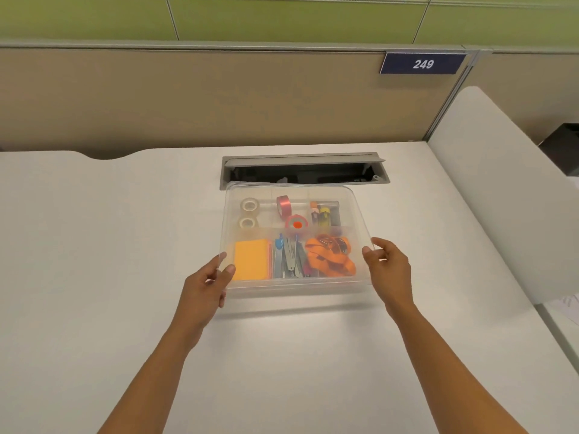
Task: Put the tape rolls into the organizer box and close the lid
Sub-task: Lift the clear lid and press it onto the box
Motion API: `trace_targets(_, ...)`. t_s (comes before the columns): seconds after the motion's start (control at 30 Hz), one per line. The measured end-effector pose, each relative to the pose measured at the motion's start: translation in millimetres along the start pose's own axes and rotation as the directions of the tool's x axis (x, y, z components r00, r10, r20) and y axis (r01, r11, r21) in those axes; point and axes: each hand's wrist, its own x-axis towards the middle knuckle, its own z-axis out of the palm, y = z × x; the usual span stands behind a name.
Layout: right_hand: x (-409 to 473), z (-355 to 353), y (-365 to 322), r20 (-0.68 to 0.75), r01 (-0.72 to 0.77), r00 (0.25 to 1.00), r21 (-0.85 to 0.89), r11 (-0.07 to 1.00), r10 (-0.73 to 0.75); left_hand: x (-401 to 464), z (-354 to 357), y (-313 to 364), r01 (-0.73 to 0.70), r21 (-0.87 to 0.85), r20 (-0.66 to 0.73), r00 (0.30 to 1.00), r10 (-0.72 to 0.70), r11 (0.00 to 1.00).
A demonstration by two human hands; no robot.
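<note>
A clear plastic organizer box (294, 292) sits on the white desk. A clear lid (357, 211) is over it, tilted, with its far edge down by the box's back rim. My left hand (206, 283) grips the lid's near left corner and my right hand (388, 267) grips its near right corner. Through the lid I see two clear tape rolls (249, 211) in the back left compartment and two red tape rolls (289, 214) in the back middle one. Orange sticky notes (252, 260), a compass and an orange strap fill the front compartments.
An open grey cable tray (304, 169) is set into the desk just behind the box. A beige partition with a blue sign "249" (423, 63) stands at the back. A white divider panel (501, 189) rises at the right.
</note>
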Motion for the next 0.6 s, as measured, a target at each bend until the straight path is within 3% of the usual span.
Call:
trace_targets(0.07, -1, 6, 3, -0.013, 0.062, 0.998, -0.124, 0.99, -0.065, 5, 0, -7, -0.017, 0.182, -0.058, 0.998, 0.028, 0.983)
trace_targets(0.2, 0, 13, 13, -0.055, 0.127, 0.987, -0.336, 0.933, -0.154, 12, 7, -10, -0.042, 0.366, -0.085, 0.993, 0.078, 0.93)
trace_targets(0.6, 13, 28, 20, 0.017, 0.212, 0.974, -0.425, 0.88, -0.226, 25, 19, -28, 0.01, 0.322, -0.195, 0.979, 0.056, 0.947)
